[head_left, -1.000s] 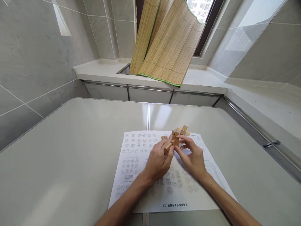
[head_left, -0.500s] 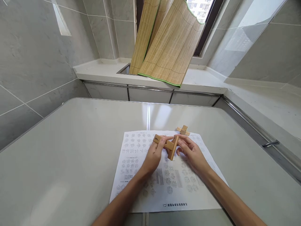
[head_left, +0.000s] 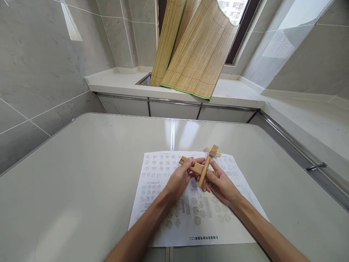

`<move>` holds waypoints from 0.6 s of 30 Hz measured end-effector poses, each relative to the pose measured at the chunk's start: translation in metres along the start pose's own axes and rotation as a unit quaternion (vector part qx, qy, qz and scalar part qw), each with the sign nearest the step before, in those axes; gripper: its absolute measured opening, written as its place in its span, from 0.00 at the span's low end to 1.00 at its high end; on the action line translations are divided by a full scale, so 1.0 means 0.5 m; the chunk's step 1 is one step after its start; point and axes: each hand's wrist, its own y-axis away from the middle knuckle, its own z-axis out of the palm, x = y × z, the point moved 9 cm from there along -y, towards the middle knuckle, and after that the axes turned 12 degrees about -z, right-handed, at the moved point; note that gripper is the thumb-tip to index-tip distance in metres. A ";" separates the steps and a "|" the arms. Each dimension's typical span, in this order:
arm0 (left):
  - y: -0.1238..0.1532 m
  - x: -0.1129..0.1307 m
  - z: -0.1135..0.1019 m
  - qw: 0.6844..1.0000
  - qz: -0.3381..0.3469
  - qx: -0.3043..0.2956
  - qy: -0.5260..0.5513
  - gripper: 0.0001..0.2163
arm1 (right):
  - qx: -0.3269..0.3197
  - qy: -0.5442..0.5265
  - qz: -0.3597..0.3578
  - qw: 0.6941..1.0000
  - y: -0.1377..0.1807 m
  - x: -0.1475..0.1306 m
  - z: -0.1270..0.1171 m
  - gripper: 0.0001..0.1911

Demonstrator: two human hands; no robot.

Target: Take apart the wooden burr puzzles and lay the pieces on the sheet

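Observation:
Both of my hands hold two crossed wooden puzzle sticks above a printed instruction sheet (head_left: 163, 174). My left hand (head_left: 178, 180) pinches the shorter stick (head_left: 191, 165), which lies left to right and bears a number at its left end. My right hand (head_left: 220, 182) grips the longer stick (head_left: 204, 173), which runs near to far across the first. A small joined cross of wooden pieces (head_left: 213, 151) rests on the far edge of the sheet, just beyond my fingers.
The sheet lies on a pale grey table (head_left: 81, 174) with a seam down its middle. Beyond the table runs a white ledge (head_left: 122, 85) with rolled bamboo mats (head_left: 191, 47) leaning against a window. Tiled walls close in left and right.
The two sticks were lifted away from the small cross and turned in my hands. The longer stick now points farther away, and my hands have spread slightly.

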 end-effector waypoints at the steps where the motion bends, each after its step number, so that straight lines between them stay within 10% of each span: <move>1: 0.000 0.000 0.001 1.000 -0.003 0.002 -0.005 0.24 | 0.002 0.006 0.002 1.000 0.001 0.000 0.000 0.30; 18: 0.002 -0.010 0.006 0.999 -0.022 -0.017 0.015 0.25 | 0.011 -0.011 0.005 1.000 0.003 -0.010 0.000 0.28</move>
